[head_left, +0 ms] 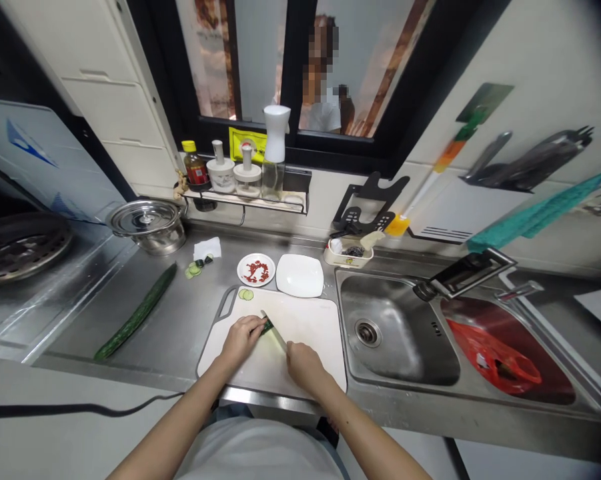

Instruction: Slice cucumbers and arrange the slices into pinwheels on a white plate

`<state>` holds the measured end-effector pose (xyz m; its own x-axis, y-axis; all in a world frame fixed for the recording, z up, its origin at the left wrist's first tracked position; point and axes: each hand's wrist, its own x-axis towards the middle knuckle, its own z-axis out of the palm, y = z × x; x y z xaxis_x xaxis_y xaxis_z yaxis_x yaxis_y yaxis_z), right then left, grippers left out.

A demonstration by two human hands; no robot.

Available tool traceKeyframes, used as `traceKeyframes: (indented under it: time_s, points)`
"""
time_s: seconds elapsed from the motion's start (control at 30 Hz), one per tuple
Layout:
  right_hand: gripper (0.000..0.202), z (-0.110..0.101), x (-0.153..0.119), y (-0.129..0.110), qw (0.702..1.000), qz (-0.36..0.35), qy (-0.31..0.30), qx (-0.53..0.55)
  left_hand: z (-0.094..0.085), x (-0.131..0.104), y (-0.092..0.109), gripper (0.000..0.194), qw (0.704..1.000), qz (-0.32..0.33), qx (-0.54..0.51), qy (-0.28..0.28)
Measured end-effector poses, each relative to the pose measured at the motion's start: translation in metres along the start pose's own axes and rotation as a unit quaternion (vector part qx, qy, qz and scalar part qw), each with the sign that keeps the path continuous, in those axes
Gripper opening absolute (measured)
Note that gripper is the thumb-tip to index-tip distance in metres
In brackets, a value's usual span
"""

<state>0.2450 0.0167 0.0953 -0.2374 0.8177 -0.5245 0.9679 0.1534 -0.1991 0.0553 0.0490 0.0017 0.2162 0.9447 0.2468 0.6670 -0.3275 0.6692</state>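
On the white cutting board (310, 320), my left hand (243, 338) grips a short piece of cucumber (267, 326), fingers bent over its end. My right hand (305, 363) is closed round the handle of a knife (276, 333), whose blade lies against the cucumber piece. Thin cucumber slices (246, 294) rest at the board's upper left corner. Behind the board stand a small plate of chopped red pieces (259, 270) and a bare white square plate (300, 275). To the left lies a long whole cucumber (137, 312).
A double sink (397, 327) adjoins the board on the right, with a red plastic bag (495, 360) in its far basin. Cucumber scraps (194, 270) and a lidded steel pot (150, 223) are at the back left. A condiment shelf (250, 199) hangs below the window.
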Motion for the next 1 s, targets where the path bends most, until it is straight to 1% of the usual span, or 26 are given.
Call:
traceKeyframes:
  time_s: [0.37,0.6,0.73,0.87,1.0]
  points:
    - [0.033,0.006,0.007,-0.001,1.0,0.006,0.009,-0.012,0.002,0.0,-0.001,0.027,1.0,-0.006,-0.013,-0.006]
    - [0.033,0.018,0.01,0.003,1.0,0.008,0.019,-0.011,0.003,-0.001,0.0,0.029,1.0,-0.017,-0.013,-0.005]
    - [0.035,0.025,0.01,0.002,0.999,0.017,0.027,-0.01,0.005,-0.001,-0.001,0.028,1.0,-0.019,-0.014,0.0]
    - [0.036,0.026,0.008,-0.001,0.999,0.026,0.035,-0.008,0.007,-0.002,-0.002,0.028,1.0,-0.014,-0.016,0.009]
    - [0.036,0.026,0.0,0.0,0.999,0.034,0.034,-0.012,0.006,-0.003,-0.001,0.028,1.0,-0.011,-0.024,0.012]
